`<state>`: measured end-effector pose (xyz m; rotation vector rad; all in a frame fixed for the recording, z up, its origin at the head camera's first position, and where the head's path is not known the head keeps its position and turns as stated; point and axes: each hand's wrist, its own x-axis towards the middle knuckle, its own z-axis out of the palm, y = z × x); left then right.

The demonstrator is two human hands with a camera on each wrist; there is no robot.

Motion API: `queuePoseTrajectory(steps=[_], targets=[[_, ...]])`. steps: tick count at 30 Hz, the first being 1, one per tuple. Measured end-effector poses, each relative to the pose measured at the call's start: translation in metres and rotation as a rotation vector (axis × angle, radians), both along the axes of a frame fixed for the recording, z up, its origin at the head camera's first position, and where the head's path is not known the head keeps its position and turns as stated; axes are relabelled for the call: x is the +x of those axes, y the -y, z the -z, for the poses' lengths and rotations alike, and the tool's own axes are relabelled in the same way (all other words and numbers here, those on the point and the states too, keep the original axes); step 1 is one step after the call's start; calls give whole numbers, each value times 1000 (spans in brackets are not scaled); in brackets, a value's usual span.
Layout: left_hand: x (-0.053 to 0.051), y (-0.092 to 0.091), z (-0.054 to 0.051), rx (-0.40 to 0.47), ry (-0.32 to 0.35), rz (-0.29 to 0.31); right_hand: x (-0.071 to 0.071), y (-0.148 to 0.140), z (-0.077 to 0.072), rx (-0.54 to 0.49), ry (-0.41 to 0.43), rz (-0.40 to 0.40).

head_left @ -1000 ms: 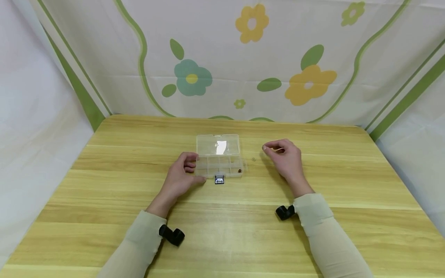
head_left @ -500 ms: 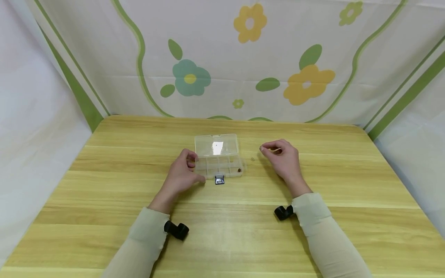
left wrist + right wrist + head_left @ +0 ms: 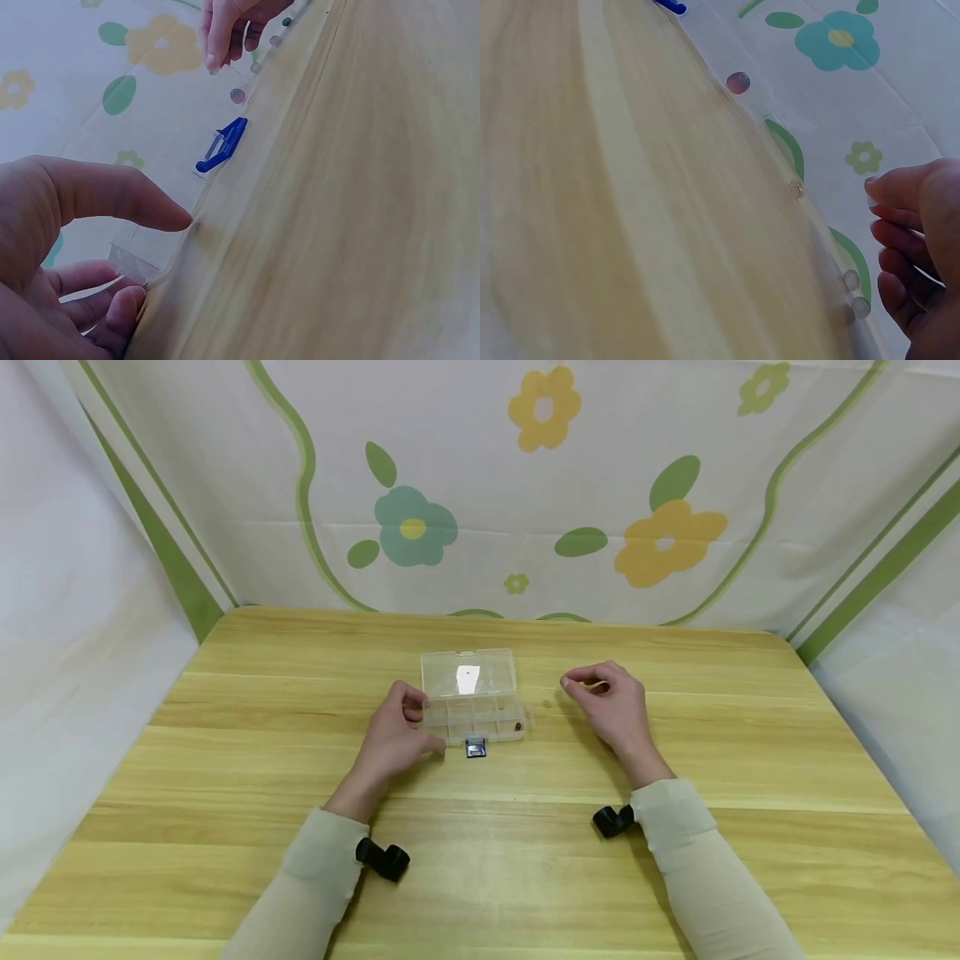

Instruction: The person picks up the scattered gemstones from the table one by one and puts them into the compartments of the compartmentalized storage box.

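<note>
A clear plastic compartment box [image 3: 468, 672] lies on the table, its lid raised toward the back and a blue latch [image 3: 476, 747] at its front. My left hand [image 3: 393, 731] holds the box's left end, thumb at the front edge and fingers by the far side. One dark reddish bead [image 3: 517, 727] sits in the front right compartment. Right of the box, my right hand [image 3: 611, 706] is raised above the table, thumb and forefinger pinched together. A small pale, clear bead [image 3: 871, 200] seems to show between those fingertips, mostly hidden.
A clear bead [image 3: 547, 704] lies on the wooden table [image 3: 495, 877] between the box and my right hand. More small beads [image 3: 861, 307] appear in the right wrist view. A flowered cloth [image 3: 480, 485] hangs behind the table's back edge.
My left forearm has shifted slightly right while the hand stays at the box. The right hand has moved slightly left, its fingers still pinched. The bead in the box stays put.
</note>
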<state>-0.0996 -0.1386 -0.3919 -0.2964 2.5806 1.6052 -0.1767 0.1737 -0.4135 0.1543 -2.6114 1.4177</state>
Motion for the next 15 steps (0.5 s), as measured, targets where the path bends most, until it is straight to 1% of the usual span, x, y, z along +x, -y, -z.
queuePoseTrajectory(steps=[8,15], targets=[[0,-1,1,-15,-1,-10,3,4,-3,-15,9,-22],[0,-2,2,-4,1,-23,6,11,-3,-28,5,-49]])
